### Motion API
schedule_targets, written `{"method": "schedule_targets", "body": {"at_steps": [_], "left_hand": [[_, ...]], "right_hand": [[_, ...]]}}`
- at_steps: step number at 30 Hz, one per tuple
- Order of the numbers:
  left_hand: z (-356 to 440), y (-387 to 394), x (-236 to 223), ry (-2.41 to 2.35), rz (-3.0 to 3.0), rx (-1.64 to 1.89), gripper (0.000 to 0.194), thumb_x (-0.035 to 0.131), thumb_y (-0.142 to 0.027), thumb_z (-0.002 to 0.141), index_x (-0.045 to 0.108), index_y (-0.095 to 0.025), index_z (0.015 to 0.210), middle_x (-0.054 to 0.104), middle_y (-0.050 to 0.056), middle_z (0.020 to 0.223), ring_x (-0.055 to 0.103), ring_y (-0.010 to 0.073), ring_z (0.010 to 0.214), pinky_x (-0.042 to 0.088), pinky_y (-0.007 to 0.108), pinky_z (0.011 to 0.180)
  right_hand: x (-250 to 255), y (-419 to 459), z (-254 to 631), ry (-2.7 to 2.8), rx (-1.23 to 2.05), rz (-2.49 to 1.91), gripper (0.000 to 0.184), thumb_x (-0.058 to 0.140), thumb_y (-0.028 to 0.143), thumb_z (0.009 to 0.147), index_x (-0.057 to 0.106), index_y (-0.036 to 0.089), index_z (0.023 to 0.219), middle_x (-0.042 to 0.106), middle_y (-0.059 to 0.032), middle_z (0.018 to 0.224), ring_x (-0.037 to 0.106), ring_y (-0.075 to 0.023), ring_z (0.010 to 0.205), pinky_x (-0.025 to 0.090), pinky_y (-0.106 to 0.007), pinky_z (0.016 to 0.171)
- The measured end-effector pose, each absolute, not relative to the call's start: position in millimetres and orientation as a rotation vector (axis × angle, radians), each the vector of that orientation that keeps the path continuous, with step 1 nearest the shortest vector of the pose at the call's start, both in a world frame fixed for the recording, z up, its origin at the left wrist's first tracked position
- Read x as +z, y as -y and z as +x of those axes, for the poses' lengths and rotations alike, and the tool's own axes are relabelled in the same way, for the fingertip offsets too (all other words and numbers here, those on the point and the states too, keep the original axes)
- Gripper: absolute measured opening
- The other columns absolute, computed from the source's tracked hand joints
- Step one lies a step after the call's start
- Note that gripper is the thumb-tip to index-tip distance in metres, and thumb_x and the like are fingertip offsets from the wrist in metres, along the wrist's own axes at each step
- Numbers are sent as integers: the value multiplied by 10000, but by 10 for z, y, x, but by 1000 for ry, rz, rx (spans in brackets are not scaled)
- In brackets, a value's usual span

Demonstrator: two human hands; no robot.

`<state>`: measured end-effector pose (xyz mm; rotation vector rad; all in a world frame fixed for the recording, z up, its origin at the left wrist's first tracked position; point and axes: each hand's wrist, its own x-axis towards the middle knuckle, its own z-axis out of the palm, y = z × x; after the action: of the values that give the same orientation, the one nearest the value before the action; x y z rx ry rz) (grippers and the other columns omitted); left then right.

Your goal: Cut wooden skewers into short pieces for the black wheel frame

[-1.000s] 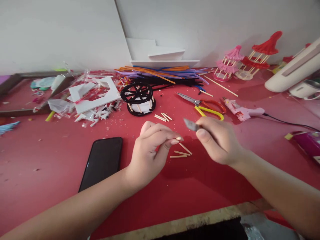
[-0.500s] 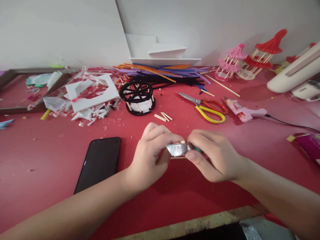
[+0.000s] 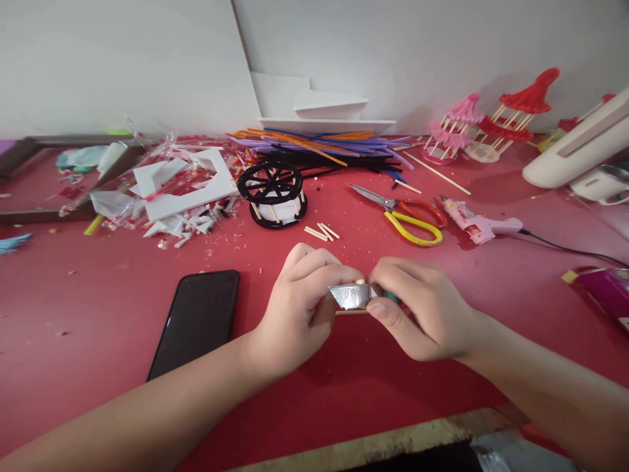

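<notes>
My right hand [image 3: 425, 305] is closed round a utility knife whose wide silver blade [image 3: 348, 297] points left. Only a bit of its green handle shows between my fingers. My left hand [image 3: 299, 308] is closed in a pinch on a thin wooden stick [image 3: 360, 282], and its pale tip shows just above the blade. Most of that stick is hidden by my fingers and the blade. Under the blade a length of pale wood [image 3: 351, 313] shows; I cannot tell whether it is the same stick. Beyond my hands lie several short cut sticks [image 3: 322, 232].
A black wheel-like frame [image 3: 272, 193] on short sticks stands ahead. Scissors [image 3: 400, 216] and a pink glue gun [image 3: 479, 219] lie right of it. A phone [image 3: 196, 321] is left of my hands. Scraps [image 3: 181, 190] and pipe cleaners [image 3: 319, 147] lie along the back.
The view has shifted slightly, so everything on the table sits a little lower and to the side. Both hands keep their grips, with the blade in nearly the same place.
</notes>
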<state>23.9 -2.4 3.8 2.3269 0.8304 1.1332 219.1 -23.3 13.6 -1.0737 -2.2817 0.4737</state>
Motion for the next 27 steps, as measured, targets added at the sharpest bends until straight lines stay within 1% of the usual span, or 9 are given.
{"method": "schedule_targets", "body": {"at_steps": [6,14,20,22,24,27], "left_hand": [[238,15,40,-817,2345,1120,347,420,82,747,599,-181,884,640,12,768,519,140,697,378,315,670],[231,23,48,-810,2361,1107,328,433,69,767,598,-189,886,668,15,792,506,143,684,368,321,661],[204,12,64,-807,2410,1090,217,557,-8,783,608,-211,839,684,3,773,462,155,657,343,338,663],[198,7,73,-803,2430,1093,190,573,-27,787,609,-209,828,685,0,762,464,154,645,337,343,658],[201,16,86,-822,2439,1107,188,559,-32,802,616,-210,823,687,-1,754,472,153,643,340,343,654],[220,63,109,-772,2444,1159,244,513,-5,825,614,-226,814,699,-17,744,506,140,633,359,337,659]], "right_hand": [[138,234,2193,2284,481,-1063,245,430,350,920,399,199,729,431,23,659,355,-106,571,270,-265,527],[134,234,2203,2292,520,-1056,242,431,350,921,407,199,733,432,24,660,367,-110,578,276,-263,530],[146,245,2205,2286,606,-993,244,431,346,923,392,205,728,416,32,653,347,-101,555,266,-254,521],[138,253,2191,2281,593,-987,248,427,346,922,389,206,721,421,30,647,345,-101,549,261,-256,515],[121,244,2186,2277,568,-992,249,430,348,920,392,207,719,434,26,647,360,-104,554,268,-257,517],[88,174,2244,2247,501,-1107,244,438,346,926,420,205,727,443,27,635,395,-107,553,280,-258,513]]}}
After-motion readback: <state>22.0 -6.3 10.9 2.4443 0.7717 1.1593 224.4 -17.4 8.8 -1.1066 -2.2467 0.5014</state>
